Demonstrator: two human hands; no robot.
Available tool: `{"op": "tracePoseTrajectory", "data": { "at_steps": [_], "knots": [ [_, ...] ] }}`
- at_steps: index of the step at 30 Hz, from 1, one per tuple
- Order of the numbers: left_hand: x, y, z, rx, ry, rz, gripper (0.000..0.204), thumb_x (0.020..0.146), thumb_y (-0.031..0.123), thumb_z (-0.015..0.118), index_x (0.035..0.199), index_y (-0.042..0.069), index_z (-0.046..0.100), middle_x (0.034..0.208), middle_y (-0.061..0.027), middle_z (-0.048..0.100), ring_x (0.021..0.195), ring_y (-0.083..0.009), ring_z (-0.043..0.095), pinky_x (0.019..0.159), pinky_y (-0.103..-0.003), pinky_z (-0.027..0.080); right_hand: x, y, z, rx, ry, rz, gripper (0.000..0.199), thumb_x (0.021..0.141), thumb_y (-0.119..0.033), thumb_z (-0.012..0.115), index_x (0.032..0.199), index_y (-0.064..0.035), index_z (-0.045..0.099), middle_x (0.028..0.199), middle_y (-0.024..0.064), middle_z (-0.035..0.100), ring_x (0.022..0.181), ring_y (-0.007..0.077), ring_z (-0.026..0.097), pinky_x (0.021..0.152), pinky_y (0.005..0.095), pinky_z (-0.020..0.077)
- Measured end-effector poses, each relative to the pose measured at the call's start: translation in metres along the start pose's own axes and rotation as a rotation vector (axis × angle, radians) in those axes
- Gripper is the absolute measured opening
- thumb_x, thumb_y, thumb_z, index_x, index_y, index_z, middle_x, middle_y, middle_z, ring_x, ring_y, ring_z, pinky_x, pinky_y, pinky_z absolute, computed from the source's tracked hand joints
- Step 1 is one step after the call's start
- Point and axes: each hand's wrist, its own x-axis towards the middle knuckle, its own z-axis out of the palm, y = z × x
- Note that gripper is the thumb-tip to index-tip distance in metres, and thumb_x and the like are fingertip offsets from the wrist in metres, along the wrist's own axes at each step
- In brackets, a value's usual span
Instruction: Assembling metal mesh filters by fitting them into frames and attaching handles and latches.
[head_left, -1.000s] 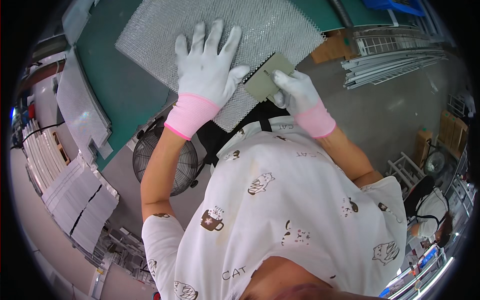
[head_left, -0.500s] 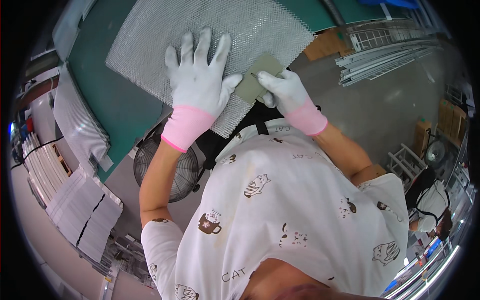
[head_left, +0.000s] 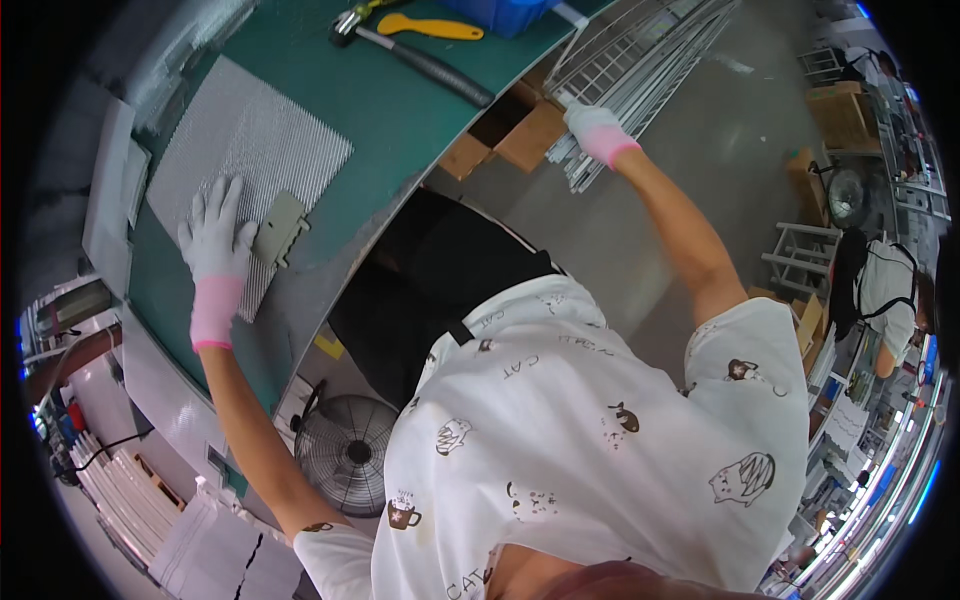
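Observation:
My left hand (head_left: 215, 235), in a white glove with a pink cuff, lies spread on a silver expanded-metal mesh sheet (head_left: 265, 130). Its thumb is beside a small grey-green notched plate (head_left: 280, 228), which rests on the mesh near its edge. Out to the right, my right hand (head_left: 597, 132), gloved the same way, is at the near ends of several long, thin white strips (head_left: 640, 95). Its fingers are mostly hidden, so whether it grips a strip cannot be made out.
On the green table (head_left: 390, 130) lie a black-handled hammer (head_left: 430, 72) and a yellow tool (head_left: 430, 27), near a blue bin (head_left: 500, 12). Below its edge are cardboard boxes (head_left: 530, 138). A floor fan (head_left: 355, 455) stands at left; another person (head_left: 885, 290) is at far right.
My right hand has let go of the notched plate, leaving it on the mesh, and has reached right to the strips. My view has turned, showing the tools and bin.

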Motion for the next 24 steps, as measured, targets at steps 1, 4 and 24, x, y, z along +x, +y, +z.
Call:
{"op": "tracePoseTrajectory", "data": {
  "at_steps": [1, 4, 24],
  "knots": [
    [-0.006, 0.001, 0.001, -0.027, 0.050, -0.046, 0.057, 0.085, 0.031, 0.058, 0.139, 0.026, 0.039, 0.144, -0.0042, 0.039, 0.132, -0.0339, 0.034, 0.104, -0.055, 0.026, -0.006, 0.006, -0.009, 0.067, 0.034, -0.126, 0.011, 0.077, -0.008, 0.056, 0.085, -0.0022, 0.060, 0.086, 0.0192, 0.064, 0.081, 0.0374, 0.063, 0.068, 0.0416, 0.0511],
    [-0.026, 0.031, -0.012, -0.160, 0.350, -0.168, 0.052, 0.083, 0.023, 0.062, 0.133, 0.014, 0.048, 0.132, -0.0084, 0.051, 0.127, -0.0328, 0.041, 0.104, -0.052, 0.027, -0.020, 0.034, -0.021, -0.025, 0.082, -0.354, 0.010, 0.080, -0.009, 0.052, 0.088, -0.0041, 0.056, 0.086, 0.0143, 0.060, 0.083, 0.0333, 0.061, 0.071, 0.0412, 0.0490],
    [-0.105, 0.117, -0.073, -0.720, 0.461, -0.132, 0.045, 0.080, 0.003, 0.060, 0.124, -0.001, 0.053, 0.125, -0.0134, 0.056, 0.122, -0.0320, 0.047, 0.105, -0.044, 0.032, -0.004, 0.065, -0.091, -0.143, 0.412, -0.530, 0.032, 0.078, -0.008, 0.056, 0.110, -0.0103, 0.060, 0.102, 0.0076, 0.065, 0.090, 0.0255, 0.064, 0.077, 0.0336, 0.0511]
  ]
}}
